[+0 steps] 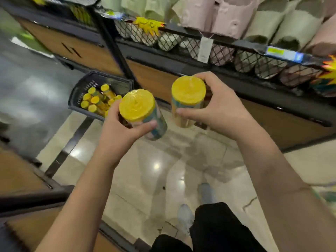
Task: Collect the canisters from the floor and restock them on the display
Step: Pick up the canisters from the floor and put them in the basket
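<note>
Head view, looking down at the foot of a shop display; the picture is motion-blurred and no print is readable. The left hand (118, 131) grips one canister (137, 104) low on its body, fingers (112, 113) curled round the far side and the thumb laid across the near side. Its yellow lid faces the camera and the body tilts, base angled down and to the right. The right hand (218, 110) grips a second canister (188, 90), fingers wrapped over and behind it and the thumb pressed on the front wall just below the yellow lid; this one sits nearer upright. Both canisters are held in the air side by side, near each other but apart, above the floor (145, 170) and in front of the display's wooden panel (154, 79). Both carry multicoloured wraps whose pattern cannot be made out. To the left, a dark plastic basket (76, 95) stands on the floor beside the foot of the display. It holds a cluster of basket canisters (94, 100) with yellow lids, some upright, some leaning. The display has a black frame with a wire-mesh front (218, 51) along its upper bin. Slippers (227, 13) in pale green and pink are heaped behind and above the mesh. A white tag (205, 50) hangs over the mesh, and a yellow starburst label (148, 25) sits on the rail to its left. The floor is glossy pale tile with light reflections. At the bottom of the view are grey shoes (184, 215) and black-clad legs (218, 224).
</note>
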The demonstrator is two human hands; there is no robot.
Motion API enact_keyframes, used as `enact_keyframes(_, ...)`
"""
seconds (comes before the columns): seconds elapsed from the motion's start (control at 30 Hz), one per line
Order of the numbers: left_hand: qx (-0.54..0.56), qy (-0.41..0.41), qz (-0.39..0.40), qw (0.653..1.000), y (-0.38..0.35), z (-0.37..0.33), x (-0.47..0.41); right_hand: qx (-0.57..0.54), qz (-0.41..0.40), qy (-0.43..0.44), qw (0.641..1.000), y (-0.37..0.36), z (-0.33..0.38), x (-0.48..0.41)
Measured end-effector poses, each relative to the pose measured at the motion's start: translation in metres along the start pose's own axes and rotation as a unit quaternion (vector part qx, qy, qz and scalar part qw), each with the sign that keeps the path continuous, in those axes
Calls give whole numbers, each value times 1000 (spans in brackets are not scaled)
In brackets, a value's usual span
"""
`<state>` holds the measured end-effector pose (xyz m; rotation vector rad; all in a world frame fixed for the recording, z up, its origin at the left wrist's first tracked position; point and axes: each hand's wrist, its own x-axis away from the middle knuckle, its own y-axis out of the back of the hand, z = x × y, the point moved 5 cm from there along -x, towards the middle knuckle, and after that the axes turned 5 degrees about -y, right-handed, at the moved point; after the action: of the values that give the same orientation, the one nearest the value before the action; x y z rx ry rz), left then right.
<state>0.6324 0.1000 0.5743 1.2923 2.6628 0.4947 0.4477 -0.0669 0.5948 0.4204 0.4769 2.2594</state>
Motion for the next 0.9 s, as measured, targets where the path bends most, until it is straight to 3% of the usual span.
enact_keyframes(0.43,6,67,-186,980,197,89,-134,-4,118,135,984,-199,130,-234)
enact_keyframes(0.7,12,106,-228,968,267,132,-229,24,218,167,961,-279,176,-363)
enact_keyframes(0.9,14,121,-249,961,304,170,-280,45,249,161,954,-329,186,-432)
